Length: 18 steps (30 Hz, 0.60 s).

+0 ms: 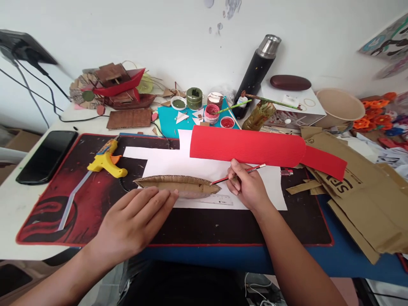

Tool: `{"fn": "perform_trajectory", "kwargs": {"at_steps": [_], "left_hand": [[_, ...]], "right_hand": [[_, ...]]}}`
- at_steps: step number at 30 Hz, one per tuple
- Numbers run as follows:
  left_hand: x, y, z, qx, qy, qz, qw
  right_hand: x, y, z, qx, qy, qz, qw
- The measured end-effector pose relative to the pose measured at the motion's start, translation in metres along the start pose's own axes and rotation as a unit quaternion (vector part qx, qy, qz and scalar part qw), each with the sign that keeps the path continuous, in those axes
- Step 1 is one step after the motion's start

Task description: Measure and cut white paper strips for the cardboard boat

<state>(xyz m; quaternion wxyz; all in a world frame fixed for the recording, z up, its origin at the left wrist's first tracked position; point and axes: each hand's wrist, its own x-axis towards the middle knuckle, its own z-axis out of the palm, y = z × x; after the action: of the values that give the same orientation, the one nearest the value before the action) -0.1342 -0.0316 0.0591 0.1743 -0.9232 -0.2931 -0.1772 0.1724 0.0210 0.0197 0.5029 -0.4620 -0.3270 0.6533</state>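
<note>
My right hand (247, 185) is closed around a dark pencil (255, 168) with a red-striped barrel. The pencil's tip is at the right end of a small boat-shaped cardboard hull (178, 182). Pressed to the hull's near side is my left hand (135, 221), its fingers together and its thumb hidden. The hull rests over a white sheet of paper (264, 191). A clear ruler (221, 199) lies flat on the sheet, partly behind the hull. Just beyond my right hand is a red corrugated sheet (245, 144).
A yellow glue gun (106, 163) lies left on the dark desk mat (204, 227), near a black phone (46, 155). Behind stand finished model boats (117, 85), paint jars (194, 98) and a black thermos (255, 74). Brown cardboard pieces (366, 199) are piled at right.
</note>
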Motion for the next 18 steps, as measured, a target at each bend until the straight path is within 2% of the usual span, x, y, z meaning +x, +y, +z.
{"fn": "perform_trajectory", "kwargs": {"at_steps": [2, 8, 18], "left_hand": [[0.003, 0.002, 0.006, 0.003, -0.012, 0.007, 1.0], [-0.002, 0.014, 0.016, -0.022, -0.037, -0.026, 0.999], [-0.007, 0.048, 0.028, -0.011, -0.061, -0.14, 0.988]], "right_hand": [[0.0, 0.0, 0.0, 0.003, 0.0, 0.002, 1.0], [-0.001, 0.0, -0.001, -0.005, 0.011, 0.003, 1.0], [-0.001, -0.002, 0.0, 0.008, 0.016, 0.014, 1.0]]}}
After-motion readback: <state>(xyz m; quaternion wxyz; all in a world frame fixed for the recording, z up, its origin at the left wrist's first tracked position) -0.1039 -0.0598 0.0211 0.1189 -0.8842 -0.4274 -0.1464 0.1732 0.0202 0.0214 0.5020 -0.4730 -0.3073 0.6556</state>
